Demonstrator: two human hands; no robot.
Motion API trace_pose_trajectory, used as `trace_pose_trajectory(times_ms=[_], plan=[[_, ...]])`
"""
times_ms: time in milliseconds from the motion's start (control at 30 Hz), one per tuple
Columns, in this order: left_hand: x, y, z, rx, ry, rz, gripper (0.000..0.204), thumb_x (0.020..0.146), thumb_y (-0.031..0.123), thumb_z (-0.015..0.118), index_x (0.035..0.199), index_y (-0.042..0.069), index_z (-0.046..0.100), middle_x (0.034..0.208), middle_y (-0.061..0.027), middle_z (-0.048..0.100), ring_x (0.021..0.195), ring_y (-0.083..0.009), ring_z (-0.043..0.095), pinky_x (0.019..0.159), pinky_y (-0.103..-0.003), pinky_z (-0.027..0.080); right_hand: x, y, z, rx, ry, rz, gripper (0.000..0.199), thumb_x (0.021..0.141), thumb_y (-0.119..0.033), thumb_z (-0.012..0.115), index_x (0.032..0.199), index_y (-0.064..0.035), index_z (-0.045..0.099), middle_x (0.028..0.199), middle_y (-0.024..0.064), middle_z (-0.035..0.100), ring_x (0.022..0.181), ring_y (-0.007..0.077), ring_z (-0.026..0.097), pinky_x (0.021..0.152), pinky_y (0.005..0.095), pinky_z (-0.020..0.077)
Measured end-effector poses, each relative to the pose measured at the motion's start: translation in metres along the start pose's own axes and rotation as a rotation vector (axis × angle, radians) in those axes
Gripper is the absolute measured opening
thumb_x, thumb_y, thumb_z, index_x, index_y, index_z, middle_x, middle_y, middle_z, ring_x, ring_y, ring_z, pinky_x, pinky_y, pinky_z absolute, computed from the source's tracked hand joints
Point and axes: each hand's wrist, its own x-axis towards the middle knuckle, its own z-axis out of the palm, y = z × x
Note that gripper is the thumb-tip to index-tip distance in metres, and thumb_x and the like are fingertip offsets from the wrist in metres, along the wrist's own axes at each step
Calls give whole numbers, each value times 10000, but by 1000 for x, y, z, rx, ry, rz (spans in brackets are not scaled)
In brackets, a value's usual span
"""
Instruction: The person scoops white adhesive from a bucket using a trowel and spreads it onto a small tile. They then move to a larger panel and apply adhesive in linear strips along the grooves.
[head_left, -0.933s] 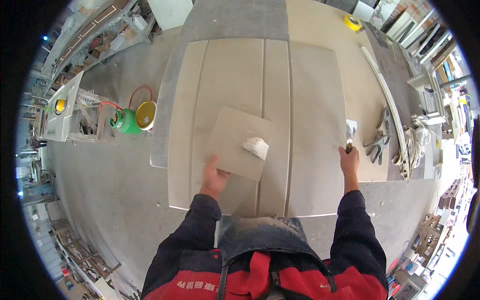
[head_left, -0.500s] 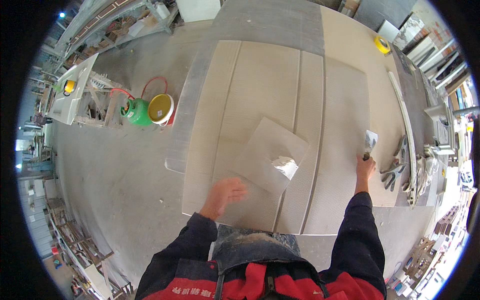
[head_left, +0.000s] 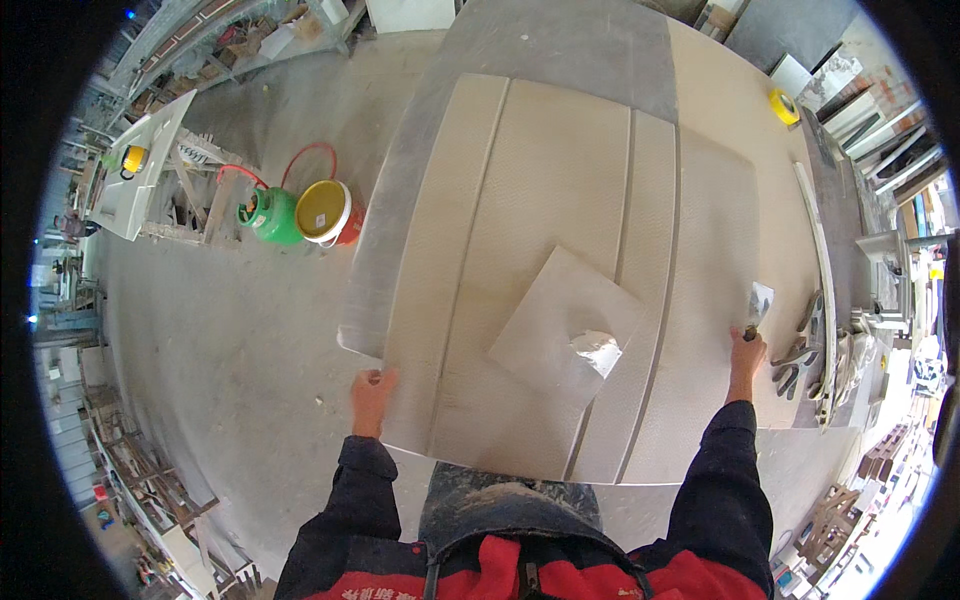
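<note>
"Your left hand (head_left: pixel 373 393)?"
"Curled at the left edge of a grooved beige rectangular panel (head_left: pixel 560 170), grip unclear."
"Your right hand (head_left: pixel 747 350)?"
"Outstretched, gripping a flat silver-bladed scraper (head_left: pixel 761 301) near the right edge."

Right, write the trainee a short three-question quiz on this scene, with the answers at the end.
1. What does the right hand hold?
a) spring clamp
b) putty knife
c) roll of tape

2. True or false: the square board lies on the grooved panel.

3. Which hand is nearer the green gas cylinder?

Key:
1. b
2. True
3. The left hand, at the panel's left edge.
</note>
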Motion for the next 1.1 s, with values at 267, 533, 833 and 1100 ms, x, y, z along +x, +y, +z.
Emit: trace_pose_trajectory(times_ms=[267,533,833,1100], plan=[[8,6,-44,-49,-360,8,355,819,285,797,887,-48,696,780,-50,692,680,-123,570,623,-347,486,8,3,14,93,-2,-18,622,751,-511,822,1115,-17,724,1102,232,707,1067,402,674,928,506,520],[24,44,-52,-119,-322,255,377,819,303,788,749,-36,638,632,-104,606,619,-133,514,581,-381,452,-9,-24,8,81,26,1,607,735,-495,832,1081,-5,742,1062,224,733,1036,381,699,901,488,535],[15,57,-57,-195,-250,326,426,820,229,775,655,-25,475,572,-130,408,584,-129,389,513,-382,356,-16,-23,12,127,42,-6,567,735,-468,841,1045,0,758,1004,209,750,961,375,719,862,489,544],[17,55,-61,-6,-131,427,486,804,259,786,628,-10,421,569,-103,330,577,-122,335,487,-398,305,-25,-35,11,91,2,29,537,750,-458,833,1071,-34,756,1025,193,736,1019,373,699,906,488,530]])
